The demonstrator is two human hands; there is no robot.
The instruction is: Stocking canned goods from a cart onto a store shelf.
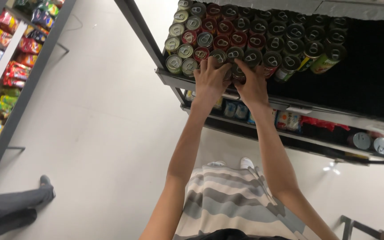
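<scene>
A: near end first. striped shirt [232, 200] bottom centre of frame, both forearms run up to the shelf edge [174, 79]

B: hands?

A: left hand [210, 80] fingers curled over the front row at centre top, on a red-topped can [201, 54] or the one beside it. right hand [252, 84] wrapped around a dark can [238, 73] at the very front. both closed on cans, not flat

B: step?

A: looks like front-row cans being seated or squared up. next move needs a small nudge only, rows are packed touching, no slack

B: in the way?

A: neighbours: green-label cans [174, 63] to the left of the hands, black cans [290, 44] right, tight both sides. lower shelf [290, 120] with packets just under the wrists

B: further out?

A: snack rack [5, 75] far left of frame, another person's leg and shoe [18, 204] lower left, well apart
</scene>
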